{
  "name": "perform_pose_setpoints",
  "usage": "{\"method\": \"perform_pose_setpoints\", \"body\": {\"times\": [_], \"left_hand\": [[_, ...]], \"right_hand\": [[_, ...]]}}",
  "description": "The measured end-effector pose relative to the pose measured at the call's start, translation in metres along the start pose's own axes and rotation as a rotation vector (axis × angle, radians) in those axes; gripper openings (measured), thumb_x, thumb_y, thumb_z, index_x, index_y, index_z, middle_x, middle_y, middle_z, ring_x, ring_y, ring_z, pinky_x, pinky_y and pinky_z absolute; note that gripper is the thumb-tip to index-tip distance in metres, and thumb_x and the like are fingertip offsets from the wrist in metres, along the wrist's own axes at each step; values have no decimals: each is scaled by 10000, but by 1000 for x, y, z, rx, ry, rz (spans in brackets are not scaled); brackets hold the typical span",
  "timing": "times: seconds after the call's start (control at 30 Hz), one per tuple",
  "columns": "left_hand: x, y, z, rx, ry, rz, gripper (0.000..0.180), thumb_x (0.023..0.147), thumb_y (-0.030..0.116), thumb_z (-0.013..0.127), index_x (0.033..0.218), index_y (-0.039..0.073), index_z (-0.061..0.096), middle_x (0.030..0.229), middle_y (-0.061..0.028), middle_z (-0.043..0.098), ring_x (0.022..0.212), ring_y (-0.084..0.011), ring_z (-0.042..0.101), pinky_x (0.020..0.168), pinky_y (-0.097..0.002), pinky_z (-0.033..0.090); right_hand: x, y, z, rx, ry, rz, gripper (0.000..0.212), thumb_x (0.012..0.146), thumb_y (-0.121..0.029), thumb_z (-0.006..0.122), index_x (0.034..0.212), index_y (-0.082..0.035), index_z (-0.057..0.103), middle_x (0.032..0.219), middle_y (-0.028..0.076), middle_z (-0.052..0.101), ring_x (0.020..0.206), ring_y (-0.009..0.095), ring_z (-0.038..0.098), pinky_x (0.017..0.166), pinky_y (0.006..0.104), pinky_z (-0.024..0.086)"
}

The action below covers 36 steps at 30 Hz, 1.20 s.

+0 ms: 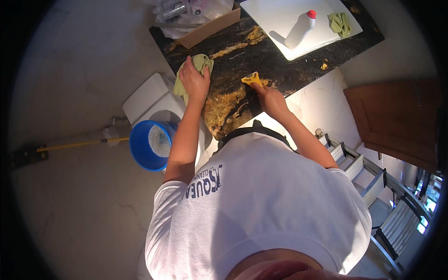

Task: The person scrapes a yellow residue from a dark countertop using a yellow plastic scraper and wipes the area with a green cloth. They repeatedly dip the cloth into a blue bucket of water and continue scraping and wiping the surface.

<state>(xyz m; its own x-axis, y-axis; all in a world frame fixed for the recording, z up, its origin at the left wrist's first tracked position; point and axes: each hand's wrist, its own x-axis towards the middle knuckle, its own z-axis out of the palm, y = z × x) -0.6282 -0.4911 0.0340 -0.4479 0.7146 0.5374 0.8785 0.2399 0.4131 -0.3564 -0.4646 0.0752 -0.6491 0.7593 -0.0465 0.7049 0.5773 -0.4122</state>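
My left hand (194, 83) presses on a light green cloth (202, 62) at the left edge of a dark stone counter (228, 60) veined with gold. The cloth is bunched under the palm and hangs a little over the edge. In my right hand (273, 99) is a small yellow scraper (252, 79), its head close to the counter's surface. The fingers are closed around its handle, and the arm reaches over the counter's front edge. Where the blade meets the stone is too small to make out.
A white basin (280, 14) holds a white bottle (300, 31) with a red cap and another green cloth (339, 24). A cardboard box (211, 29) stands at the back left. Left are a toilet (151, 98) and a blue bucket (135, 151) of sudsy water; right, a ladder (368, 175).
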Motion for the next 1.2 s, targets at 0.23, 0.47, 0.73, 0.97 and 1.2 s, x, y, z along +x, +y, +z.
{"method": "perform_pose_setpoints", "body": {"times": [0.23,0.47,0.73,0.97,1.2], "left_hand": [[1,-3,-2,31,-30,50,569,788,358,683,1221,24,526,1213,-185,555,1147,-339,507,1035,-471,308],[3,-1,-3,31,-28,38,552,776,350,687,1205,36,536,1193,-175,563,1121,-336,519,1009,-457,325],[2,-2,-1,21,-24,31,556,772,338,693,1212,43,524,1190,-164,561,1123,-330,510,1004,-453,322],[3,-2,-3,24,-37,26,554,777,337,691,1216,47,521,1191,-148,564,1125,-323,509,999,-444,328],[3,-1,-2,45,-16,36,555,775,346,695,1215,52,528,1180,-140,564,1111,-324,512,989,-444,332]], "right_hand": [[89,0,7,36,120,-93,416,848,-60,477,1254,-128,540,852,160,620,790,358,624,671,459,492],[27,5,-7,-40,-1,-16,454,833,-47,496,1273,-150,534,864,164,628,777,359,635,679,448,505],[46,6,-6,-3,82,-28,470,815,-37,528,1271,-155,535,859,156,628,784,351,636,679,446,505],[22,11,-15,-23,4,22,472,815,-35,530,1273,-149,533,868,154,623,794,346,634,685,449,500],[16,18,-18,19,19,8,455,820,-58,546,1262,-160,546,882,156,628,793,346,634,688,442,502]]}}
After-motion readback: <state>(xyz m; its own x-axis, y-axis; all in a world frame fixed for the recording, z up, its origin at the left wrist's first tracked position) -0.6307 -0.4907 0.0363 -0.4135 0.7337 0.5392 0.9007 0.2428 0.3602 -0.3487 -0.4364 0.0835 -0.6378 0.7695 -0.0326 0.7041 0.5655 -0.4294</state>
